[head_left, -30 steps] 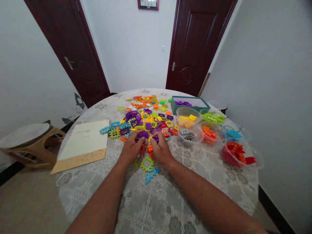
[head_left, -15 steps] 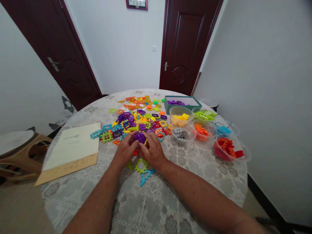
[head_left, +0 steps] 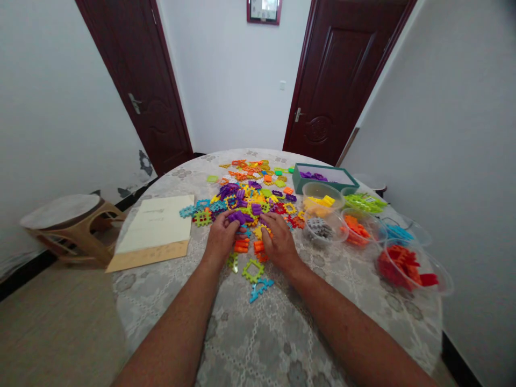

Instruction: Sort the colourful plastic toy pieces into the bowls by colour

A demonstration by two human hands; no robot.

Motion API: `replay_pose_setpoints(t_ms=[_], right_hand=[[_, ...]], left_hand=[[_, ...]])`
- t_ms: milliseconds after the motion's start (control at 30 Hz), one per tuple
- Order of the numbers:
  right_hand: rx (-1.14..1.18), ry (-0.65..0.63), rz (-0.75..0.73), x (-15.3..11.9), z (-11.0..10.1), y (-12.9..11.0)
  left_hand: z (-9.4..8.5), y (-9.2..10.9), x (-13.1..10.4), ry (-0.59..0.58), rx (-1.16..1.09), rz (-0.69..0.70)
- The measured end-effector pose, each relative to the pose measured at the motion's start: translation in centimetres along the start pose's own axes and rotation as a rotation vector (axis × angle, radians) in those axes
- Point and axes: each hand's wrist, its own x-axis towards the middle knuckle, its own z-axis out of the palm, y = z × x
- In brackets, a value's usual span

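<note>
My left hand [head_left: 221, 236] is closed, its thumb and fingers on a purple plastic building block [head_left: 238, 217] at the near edge of a loose heap. A hand's width to the right, my right hand [head_left: 279, 241] reaches over the heap with thumb and forefinger apart. Close to its fingertips lie a purple block [head_left: 256, 209] and a yellow piece [head_left: 258, 231]. Orange blocks [head_left: 242, 245] rest between the hands. Nearer to me are a lime-green square frame [head_left: 253, 270] and a blue triangular piece [head_left: 260, 289].
Right of the heap stand clear bowls of sorted pieces: yellow [head_left: 322, 202], grey [head_left: 320, 228], orange [head_left: 356, 230], lime [head_left: 365, 202], blue [head_left: 399, 232] and red [head_left: 403, 263]. Behind them is a green box [head_left: 325, 186] with purple pieces. A paper folder [head_left: 155, 226] lies left.
The view has turned left, shifting everything rightward. My hands, earlier together on the purple block, have parted. My right hand has let go of it; my left still has it.
</note>
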Motion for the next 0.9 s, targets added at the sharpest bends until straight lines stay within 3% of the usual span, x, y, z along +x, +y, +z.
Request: replay_pose_setpoints(t_ms=[100,267,400,567,733,833,900], right_hand=[[-0.102,-0.054,0.024,1.9,-0.1,1.5],[-0.306,-0.246,-0.043,6.1,1.4,3.5],[-0.429,-0.405,-0.048,7.8,2.6,3.9],[-0.464,-0.355,0.031,7.2,2.4,3.9],[-0.126,-0.204,0.157,5.5,0.7,2.4],[0.213,-0.21,0.339,4.1,-0.9,0.3],[0.297,-0.234,0.317,3.2,-2.1,-1.2]], left_hand=[[-0.3,0.3,0.0,0.067,-0.073,-0.004],[-0.1,0.1,-0.1,0.034,-0.088,-0.008],[-0.1,-0.4,0.1,0.016,-0.113,-0.027],[-0.2,-0.5,0.3,0.0,-0.164,-0.036],[-0.1,-0.7,0.2,-0.048,-0.085,-0.014],[-0.1,-0.9,0.1,-0.104,-0.04,0.008],[-0.1,-0.8,-0.1,-0.173,-0.041,-0.001]])
